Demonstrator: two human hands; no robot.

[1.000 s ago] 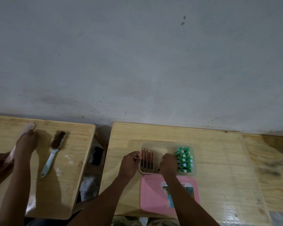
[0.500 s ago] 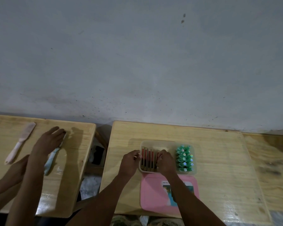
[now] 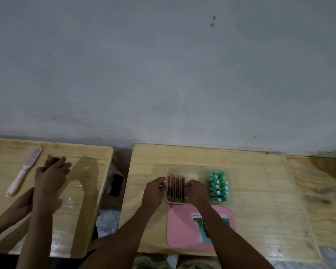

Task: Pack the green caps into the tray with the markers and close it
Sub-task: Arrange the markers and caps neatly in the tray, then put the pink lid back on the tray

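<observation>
1. One beige tray (image 3: 190,168), open, on the wooden table (image 3: 260,181) near the wall.
2. Five or so markers (image 3: 176,188), red and dark, lying side by side in the tray's left part; count uncertain in the dim view.
3. One cluster of green caps (image 3: 217,186), standing packed in two columns in the tray's right part.
4. One pink lid (image 3: 182,228), flat on the table, just in front of the tray, with a printed label partly hidden by the right forearm.
5. Left hand (image 3: 153,191), fingers curled at the tray's left rim, touching it.
6. Right hand (image 3: 195,191), fingers bent onto the right side of the marker row; whether it pinches one I cannot tell.
7. Second table (image 3: 85,191) at left: another person's hands, a pink brush (image 3: 24,170).
</observation>
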